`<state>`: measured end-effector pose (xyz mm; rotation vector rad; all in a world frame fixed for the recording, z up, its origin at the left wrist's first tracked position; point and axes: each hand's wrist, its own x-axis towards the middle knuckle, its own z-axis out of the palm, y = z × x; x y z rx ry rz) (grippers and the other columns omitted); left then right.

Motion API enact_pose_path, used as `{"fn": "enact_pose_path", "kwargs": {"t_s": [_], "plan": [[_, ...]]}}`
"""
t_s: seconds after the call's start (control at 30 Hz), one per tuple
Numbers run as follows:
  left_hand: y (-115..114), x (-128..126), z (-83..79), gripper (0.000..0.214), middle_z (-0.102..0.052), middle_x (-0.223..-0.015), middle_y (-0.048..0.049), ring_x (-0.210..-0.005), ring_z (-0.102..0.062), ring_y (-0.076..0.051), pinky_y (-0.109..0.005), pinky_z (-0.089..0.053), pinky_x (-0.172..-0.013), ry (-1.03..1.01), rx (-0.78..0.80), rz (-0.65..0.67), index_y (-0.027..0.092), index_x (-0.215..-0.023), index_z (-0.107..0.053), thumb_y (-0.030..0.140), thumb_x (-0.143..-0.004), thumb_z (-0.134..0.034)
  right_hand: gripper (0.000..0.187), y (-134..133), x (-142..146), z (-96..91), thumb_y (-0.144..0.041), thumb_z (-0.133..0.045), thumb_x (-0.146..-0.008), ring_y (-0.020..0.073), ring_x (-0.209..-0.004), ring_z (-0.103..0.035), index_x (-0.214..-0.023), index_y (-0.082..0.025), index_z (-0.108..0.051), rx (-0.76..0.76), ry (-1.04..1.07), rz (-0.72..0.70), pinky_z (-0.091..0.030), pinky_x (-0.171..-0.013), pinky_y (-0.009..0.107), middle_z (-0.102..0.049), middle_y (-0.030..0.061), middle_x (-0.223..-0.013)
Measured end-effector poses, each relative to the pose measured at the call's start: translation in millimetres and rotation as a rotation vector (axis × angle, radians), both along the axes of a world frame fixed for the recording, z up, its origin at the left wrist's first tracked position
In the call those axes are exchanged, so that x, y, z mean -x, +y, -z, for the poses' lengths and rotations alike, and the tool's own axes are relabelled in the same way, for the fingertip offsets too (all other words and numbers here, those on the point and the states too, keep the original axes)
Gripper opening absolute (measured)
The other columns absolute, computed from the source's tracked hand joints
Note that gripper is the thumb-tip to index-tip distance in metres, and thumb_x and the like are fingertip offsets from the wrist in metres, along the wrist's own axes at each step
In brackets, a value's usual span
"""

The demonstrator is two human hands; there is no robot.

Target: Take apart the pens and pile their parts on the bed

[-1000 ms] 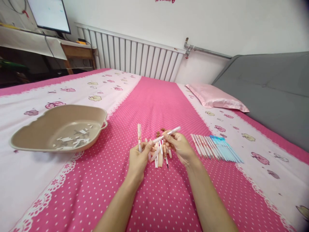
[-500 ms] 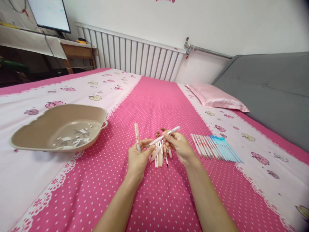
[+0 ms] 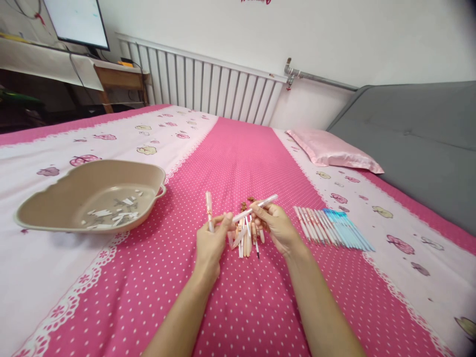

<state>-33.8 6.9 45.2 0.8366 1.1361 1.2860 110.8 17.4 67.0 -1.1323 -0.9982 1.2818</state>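
Observation:
My left hand (image 3: 211, 244) is closed around a pinkish, partly clear pen piece (image 3: 208, 209), which stands nearly upright from its fingers. In my right hand (image 3: 277, 225), a whitish pen barrel (image 3: 241, 215) is pinched between thumb and fingers. The barrel slants up to the right, and its lower left end comes close to my left thumb; whether they touch I cannot tell. Below and between both hands lies a small pile of pen parts (image 3: 245, 244), white, peach and brown, partly covered by my fingers. A dark-tipped refill (image 3: 257, 248) sticks out of the pile toward me.
Right of my hands, pink pens (image 3: 316, 225) and blue pens (image 3: 347, 229) lie side by side in a row. To the left, a beige basin (image 3: 111, 193) holds several small white and grey pieces. A pink pillow (image 3: 330, 148) rests farther back on the polka-dot bedspread (image 3: 238, 148).
My left hand has shifted slightly left, its thumb now more upright, and its pen piece stands a bit straighter. My right hand and its barrel have hardly moved.

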Motion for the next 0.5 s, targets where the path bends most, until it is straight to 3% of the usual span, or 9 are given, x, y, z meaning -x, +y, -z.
{"fn": "enact_pose_path", "kwargs": {"t_s": [0.07,0.17,0.3,0.37,0.5], "plan": [[0.3,-0.9,-0.9,0.049,-0.068,-0.07,-0.0065,-0.053,-0.057,-0.01,-0.019,-0.042,-0.048,-0.06,-0.033,0.028,0.012,-0.094,-0.065,0.034,-0.052,-0.077,0.033,0.5,0.3,0.9,-0.039,-0.071,-0.062,0.0053,-0.049,-0.043,-0.081,-0.015,-0.059,-0.002,0.002,0.001,-0.034,-0.045,0.018,-0.051,-0.0036,-0.062],[-0.1,-3.3,-1.8,0.04,-0.069,-0.077,-0.0062,-0.067,-0.062,-0.014,-0.022,-0.048,-0.062,-0.131,-0.077,0.065,0.012,-0.085,-0.067,0.026,-0.049,-0.079,0.032,1.1,0.8,2.3,-0.039,-0.071,-0.063,0.0052,-0.048,-0.043,-0.08,-0.015,-0.059,-0.001,-0.004,0.0,-0.033,-0.044,0.018,-0.051,-0.0037,-0.061],[-0.2,-3.4,-0.9,0.022,-0.062,-0.054,-0.0002,-0.047,-0.053,-0.007,-0.018,-0.041,-0.049,-0.095,-0.05,0.05,0.012,-0.064,-0.066,0.033,-0.06,-0.072,0.031,1.5,-1.4,2.8,-0.038,-0.071,-0.063,0.0048,-0.049,-0.044,-0.081,-0.015,-0.06,-0.016,0.009,0.001,-0.034,-0.044,0.017,-0.052,-0.0037,-0.062],[0.2,-2.4,-0.2,0.031,-0.057,-0.047,0.0006,-0.038,-0.045,-0.004,-0.017,-0.034,-0.041,-0.066,-0.035,0.044,0.012,-0.053,-0.061,0.04,-0.067,-0.065,0.03,1.4,-4.1,1.7,-0.036,-0.071,-0.063,0.0044,-0.049,-0.045,-0.081,-0.015,-0.06,-0.032,0.041,0.018,-0.034,-0.043,0.016,-0.053,-0.0037,-0.063],[1.1,-1.4,0.2,0.034,-0.057,-0.047,0.0,-0.032,-0.036,-0.003,-0.018,-0.026,-0.036,-0.073,-0.013,0.025,0.011,-0.058,-0.062,0.043,-0.07,-0.06,0.026,0.9,-8.5,-2.3,-0.034,-0.072,-0.064,0.0031,-0.048,-0.046,-0.077,-0.016,-0.06,-0.041,0.141,0.09,-0.035,-0.041,0.013,-0.055,-0.0035,-0.065]]}}
